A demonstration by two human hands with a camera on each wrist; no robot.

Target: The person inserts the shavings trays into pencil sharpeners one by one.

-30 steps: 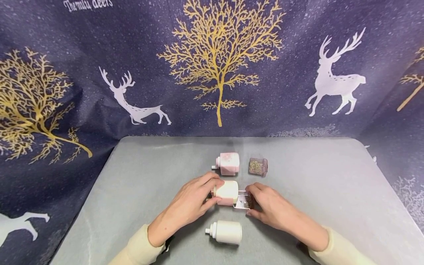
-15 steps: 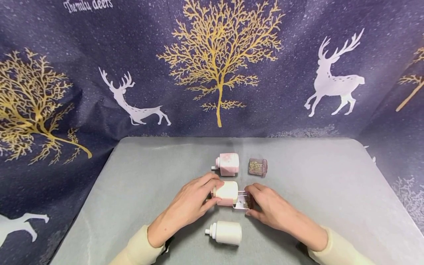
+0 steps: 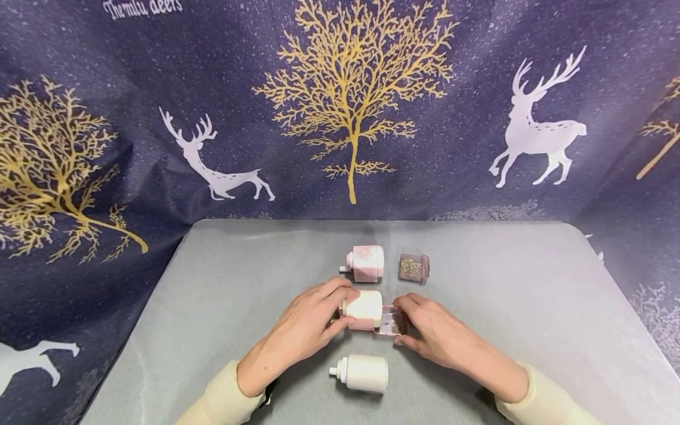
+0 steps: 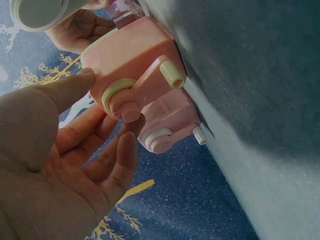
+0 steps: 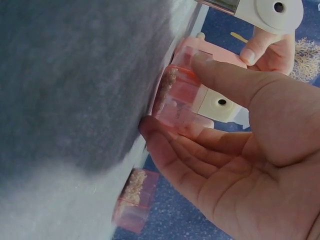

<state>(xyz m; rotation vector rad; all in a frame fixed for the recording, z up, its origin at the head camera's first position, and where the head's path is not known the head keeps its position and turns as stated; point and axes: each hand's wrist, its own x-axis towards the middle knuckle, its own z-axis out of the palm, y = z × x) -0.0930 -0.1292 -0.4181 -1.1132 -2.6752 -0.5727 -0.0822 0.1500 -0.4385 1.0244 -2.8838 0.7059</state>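
A pink and cream crank pencil sharpener (image 3: pixel 363 309) lies on the table with its handle to the left. My left hand (image 3: pixel 310 319) grips its crank end between thumb and fingers; the left wrist view shows the crank arm (image 4: pixel 150 80) and its cream knob. At the opposite end, my right hand (image 3: pixel 438 330) pinches a clear pink shavings drawer (image 5: pixel 182 95) by its sides. Dark shavings (image 5: pixel 166 90) lie inside. The drawer sits partly out beside the sharpener's cream face (image 5: pixel 215 105) with the pencil hole. My right fingers hide the drawer's outer end in the head view.
Behind lies a pink sharpener (image 3: pixel 368 263), with a separate drawer of shavings (image 3: pixel 413 268) to its right. A white sharpener (image 3: pixel 365 373) lies nearer the front, between the forearms. The grey table (image 3: pixel 239 254) ends at a dark printed cloth (image 3: pixel 425 177).
Both hands stay nearly in place. The near edge of the drawer in my right hand, bright earlier, now looks pinker, as if slightly tilted.
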